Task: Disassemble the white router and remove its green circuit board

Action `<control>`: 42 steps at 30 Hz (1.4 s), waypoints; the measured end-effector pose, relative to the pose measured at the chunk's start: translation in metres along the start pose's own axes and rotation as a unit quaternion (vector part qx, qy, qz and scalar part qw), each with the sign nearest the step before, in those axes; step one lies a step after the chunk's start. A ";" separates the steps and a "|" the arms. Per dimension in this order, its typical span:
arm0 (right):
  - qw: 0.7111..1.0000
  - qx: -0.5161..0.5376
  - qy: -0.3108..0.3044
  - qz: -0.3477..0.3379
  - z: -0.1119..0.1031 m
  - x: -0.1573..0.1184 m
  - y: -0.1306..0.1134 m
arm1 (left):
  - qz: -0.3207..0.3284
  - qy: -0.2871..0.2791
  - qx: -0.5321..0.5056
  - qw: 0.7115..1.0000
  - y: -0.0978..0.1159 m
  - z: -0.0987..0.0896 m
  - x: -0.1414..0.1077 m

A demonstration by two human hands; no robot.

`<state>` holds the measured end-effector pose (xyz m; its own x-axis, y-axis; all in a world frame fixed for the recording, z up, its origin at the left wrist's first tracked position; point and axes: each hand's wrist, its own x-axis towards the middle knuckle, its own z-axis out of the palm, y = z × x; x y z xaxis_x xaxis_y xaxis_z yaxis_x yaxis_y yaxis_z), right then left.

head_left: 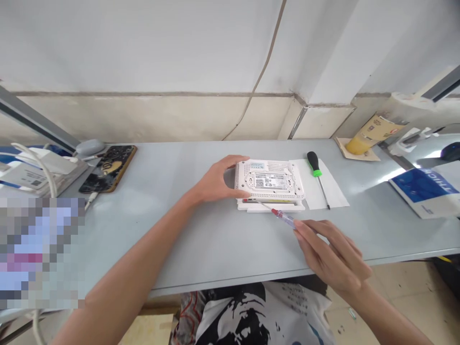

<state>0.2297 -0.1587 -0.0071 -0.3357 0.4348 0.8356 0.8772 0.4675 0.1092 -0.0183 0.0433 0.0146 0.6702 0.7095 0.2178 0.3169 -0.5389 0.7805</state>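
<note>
A white router-like device [269,178] with vent holes and a printed label lies on the grey table, its labelled face up. My left hand [219,181] grips its left side, thumb at the near edge and fingers at the far edge. In my right hand [332,251] is a small screwdriver [285,218] with a clear handle and red collar, held between thumb and fingers. Its thin shaft points at the device's near edge, by the left corner; whether the tip touches cannot be made out. A white strip shows along that near side.
Right of the device, a black-and-green screwdriver [318,179] rests on a white sheet [336,191]. A phone [109,168] with a cable lies at left, near white boxes [32,172]. At right are a yellow-filled cup [370,134] and a blue-and-white box [427,189].
</note>
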 end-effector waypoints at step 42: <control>0.993 0.066 0.047 0.087 -0.012 -0.028 0.008 | 0.143 -0.102 0.298 0.938 0.017 -0.002 -0.023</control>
<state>0.2501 -0.1767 -0.0228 -0.1441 0.4477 0.8825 0.8646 0.4907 -0.1077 -0.0292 0.0191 0.0236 0.8799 0.4287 0.2050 0.3830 -0.8952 0.2278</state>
